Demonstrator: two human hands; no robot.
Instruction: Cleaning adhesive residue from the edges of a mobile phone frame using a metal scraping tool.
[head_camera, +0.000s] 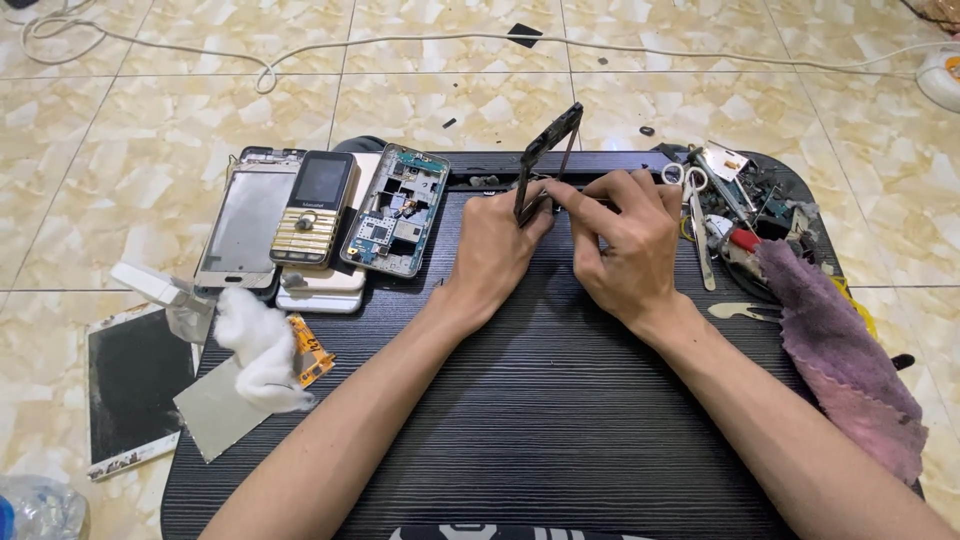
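dark tabletop on tiled floor; left hand fingers grip upright phone frame, right hand pinches beside frame; thin frame could bend if squeezed.

Your left hand props a dark phone frame upright on the black table; your right hand pinches its lower edge.

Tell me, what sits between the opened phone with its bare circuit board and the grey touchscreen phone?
A gold keypad phone, in the head view.
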